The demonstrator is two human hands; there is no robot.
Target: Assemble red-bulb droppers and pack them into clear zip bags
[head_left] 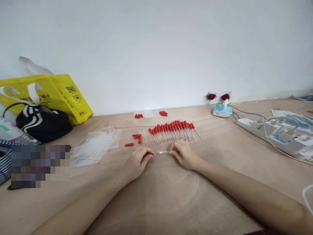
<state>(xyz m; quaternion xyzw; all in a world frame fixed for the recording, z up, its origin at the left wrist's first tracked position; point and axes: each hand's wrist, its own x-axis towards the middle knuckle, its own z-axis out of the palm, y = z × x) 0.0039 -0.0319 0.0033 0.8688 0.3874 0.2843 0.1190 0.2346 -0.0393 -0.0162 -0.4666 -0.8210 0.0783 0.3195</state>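
Pinched in my left hand is a red rubber dropper bulb, its end pointing right. My right hand grips a clear dropper tube, whose free end points left toward the bulb. A small gap separates the two parts. Just beyond my hands lies a long row of droppers with red bulbs, tubes toward me. Left of that row are several bare tubes and several loose red bulbs, with one more bulb nearer my left hand.
Clear plastic bags lie at left, near a yellow bag and a black pouch. Small bags with red bulbs rest by the wall. A tissue pack and a cabled power strip are at right.
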